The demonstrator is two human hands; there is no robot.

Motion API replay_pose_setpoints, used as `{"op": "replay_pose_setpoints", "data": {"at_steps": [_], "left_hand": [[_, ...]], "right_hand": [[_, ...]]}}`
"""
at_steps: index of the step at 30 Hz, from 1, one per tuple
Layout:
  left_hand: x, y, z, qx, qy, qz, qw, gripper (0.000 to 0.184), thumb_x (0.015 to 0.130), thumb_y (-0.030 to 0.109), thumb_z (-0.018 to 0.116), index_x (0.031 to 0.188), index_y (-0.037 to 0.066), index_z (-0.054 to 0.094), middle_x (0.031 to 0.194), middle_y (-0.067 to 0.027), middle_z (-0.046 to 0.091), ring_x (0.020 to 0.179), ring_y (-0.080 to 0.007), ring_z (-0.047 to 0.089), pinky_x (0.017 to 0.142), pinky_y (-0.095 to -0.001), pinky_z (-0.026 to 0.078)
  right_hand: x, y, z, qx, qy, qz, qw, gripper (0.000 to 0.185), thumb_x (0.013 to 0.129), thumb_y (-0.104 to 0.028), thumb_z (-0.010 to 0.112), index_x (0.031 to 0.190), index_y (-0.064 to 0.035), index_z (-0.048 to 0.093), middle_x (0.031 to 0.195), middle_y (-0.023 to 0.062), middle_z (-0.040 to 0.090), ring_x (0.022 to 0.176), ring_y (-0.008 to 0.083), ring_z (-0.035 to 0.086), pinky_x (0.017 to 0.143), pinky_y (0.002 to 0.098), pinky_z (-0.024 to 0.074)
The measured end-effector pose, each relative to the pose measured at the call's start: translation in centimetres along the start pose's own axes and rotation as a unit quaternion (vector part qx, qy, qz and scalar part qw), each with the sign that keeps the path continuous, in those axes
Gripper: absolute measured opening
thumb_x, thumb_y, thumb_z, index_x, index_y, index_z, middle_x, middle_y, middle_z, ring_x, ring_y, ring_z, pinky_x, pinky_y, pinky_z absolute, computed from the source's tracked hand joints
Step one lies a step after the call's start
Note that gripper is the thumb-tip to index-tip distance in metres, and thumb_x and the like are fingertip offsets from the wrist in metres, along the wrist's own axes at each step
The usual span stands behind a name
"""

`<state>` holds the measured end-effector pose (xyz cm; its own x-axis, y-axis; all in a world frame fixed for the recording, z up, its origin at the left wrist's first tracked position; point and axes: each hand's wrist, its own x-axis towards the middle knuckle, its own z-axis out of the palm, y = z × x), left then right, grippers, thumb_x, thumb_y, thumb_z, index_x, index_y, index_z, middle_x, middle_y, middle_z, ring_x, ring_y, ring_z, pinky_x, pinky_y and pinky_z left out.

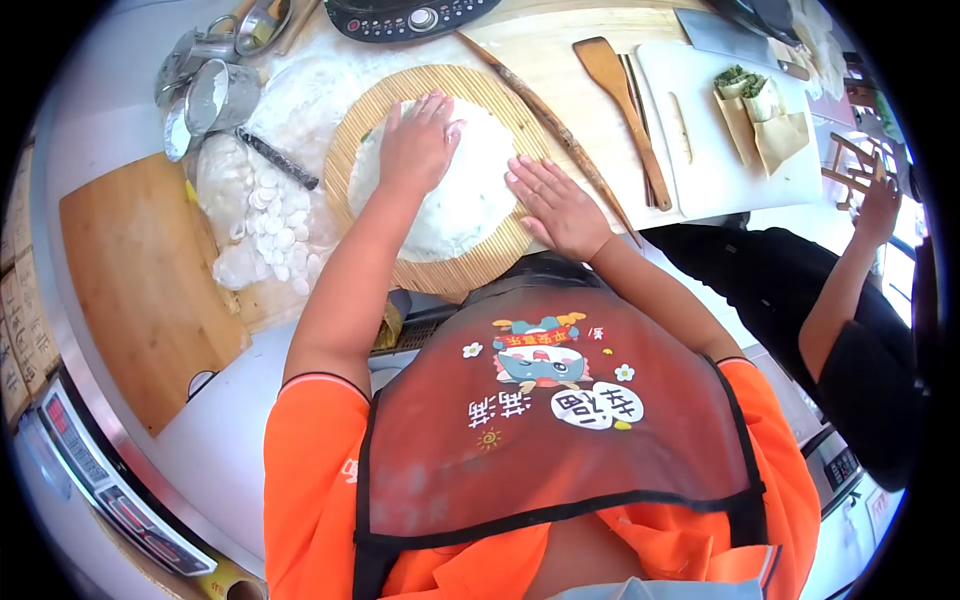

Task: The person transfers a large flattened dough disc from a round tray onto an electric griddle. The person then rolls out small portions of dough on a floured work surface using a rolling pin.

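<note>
A round, flat white dough lies on a round slatted bamboo board. My left hand rests on the upper left part of the dough, fingers spread and pointing up, with nothing held. At the right edge of the dough and board, my right hand lies with its fingers stretched out, fingertips touching the dough's rim. A long wooden stick runs diagonally just beyond my right hand. Patches of something green show faintly through the dough.
Left stand metal cups, a dark roller and small white dough pieces. Rightward are a wooden spatula, a white board with a wrapped roll, and a cleaver. A person in black stands at right.
</note>
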<state>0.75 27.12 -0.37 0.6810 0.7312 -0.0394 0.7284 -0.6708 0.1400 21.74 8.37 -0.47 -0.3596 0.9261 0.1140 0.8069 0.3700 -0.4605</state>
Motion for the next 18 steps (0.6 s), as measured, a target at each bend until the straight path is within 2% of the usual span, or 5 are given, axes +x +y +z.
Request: {"op": "replay_pose_setpoints", "data": {"at_steps": [2,11,14,16,18], "left_hand": [[1.3,0.9,-2.1,0.028,-0.069,-0.030,0.997,0.050,0.107,0.041,0.042,0.142,0.009,0.057,0.150,-0.0100,0.055,0.140,-0.0249,0.049,0.122,-0.0542,0.021],[0.6,2.1,1.1,0.055,0.059,0.017,0.997,0.051,0.105,0.041,0.047,0.144,0.009,0.055,0.146,-0.0118,0.057,0.137,-0.0245,0.052,0.121,-0.0563,0.020],[2.1,-1.3,-2.4,-0.203,-0.020,-0.114,0.972,0.043,0.103,0.034,0.052,0.137,0.009,0.062,0.133,-0.0158,0.066,0.124,-0.0285,0.062,0.113,-0.0504,0.036],[1.5,-5.4,-2.1,-0.327,0.116,-0.207,0.915,0.032,0.098,0.024,0.058,0.123,0.008,0.070,0.116,-0.0181,0.072,0.108,-0.0323,0.069,0.098,-0.0431,0.050],[0.9,-9.2,-2.0,-0.281,0.042,-0.246,0.926,0.027,0.095,0.020,0.060,0.116,0.008,0.072,0.111,-0.0180,0.074,0.105,-0.0324,0.070,0.092,-0.0392,0.052]], "right_hand": [[0.3,0.1,0.2,-0.006,0.009,-0.001,1.000,0.062,0.098,-0.029,0.057,0.151,-0.0020,0.041,0.161,0.0134,0.037,0.152,0.0266,0.030,0.126,0.0436,0.0223],[-0.3,-0.1,0.6,-0.002,0.005,-0.001,1.000,0.063,0.098,-0.032,0.057,0.151,-0.0015,0.042,0.161,0.0142,0.037,0.153,0.0270,0.029,0.127,0.0439,0.0193],[0.1,0.0,0.1,0.025,0.034,0.003,0.999,0.058,0.096,-0.024,0.061,0.147,-0.0030,0.046,0.158,0.0157,0.041,0.149,0.0295,0.035,0.125,0.0448,0.0250],[0.3,-0.1,-0.2,0.066,0.062,0.008,0.996,0.053,0.093,-0.018,0.064,0.143,-0.0051,0.053,0.152,0.0165,0.048,0.143,0.0315,0.044,0.121,0.0447,0.0326],[2.2,-0.5,-1.5,0.093,0.115,0.040,0.988,0.042,0.091,-0.013,0.066,0.132,-0.0071,0.061,0.139,0.0154,0.057,0.131,0.0326,0.053,0.113,0.0447,0.0408]]}}
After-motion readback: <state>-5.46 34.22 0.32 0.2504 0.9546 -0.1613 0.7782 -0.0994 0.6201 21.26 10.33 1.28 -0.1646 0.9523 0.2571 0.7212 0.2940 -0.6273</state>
